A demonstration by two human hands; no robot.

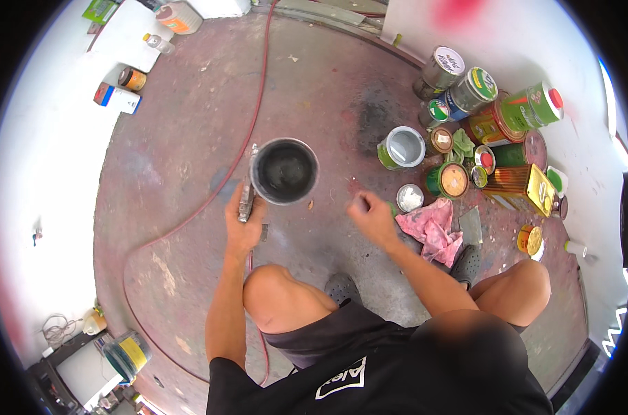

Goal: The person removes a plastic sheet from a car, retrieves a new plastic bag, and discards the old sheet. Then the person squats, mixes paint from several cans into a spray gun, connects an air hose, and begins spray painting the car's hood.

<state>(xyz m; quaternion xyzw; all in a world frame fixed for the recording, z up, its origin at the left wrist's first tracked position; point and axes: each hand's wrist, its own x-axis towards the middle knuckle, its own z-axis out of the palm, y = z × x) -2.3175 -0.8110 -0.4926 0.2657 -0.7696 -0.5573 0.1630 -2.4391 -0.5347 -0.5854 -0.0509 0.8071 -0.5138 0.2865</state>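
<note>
My left hand [245, 225] is wrapped round the metal handle of what looks like a paint spray gun [247, 199]. Its round, open metal cup [285, 171] faces up, and the inside is dark. To the right, apart from the cup, hovers my right hand [373, 218] with curled fingers. A dark spot shows between them, too blurred to name. Beyond this hand stands an open can of grey paint [405, 146]. A small round tin with a white top [409, 198] and a crumpled pink cloth [431, 232] are closest to it on the floor.
Several paint cans [454, 181] and a yellow-topped rectangular tin [539, 190] crowd along the right wall. A red hose [259, 104] snakes over the stained floor [182, 138]. Left, a jar [132, 78] and a plastic jug [178, 17] stand near the wall. A bucket [128, 354] sits lower left.
</note>
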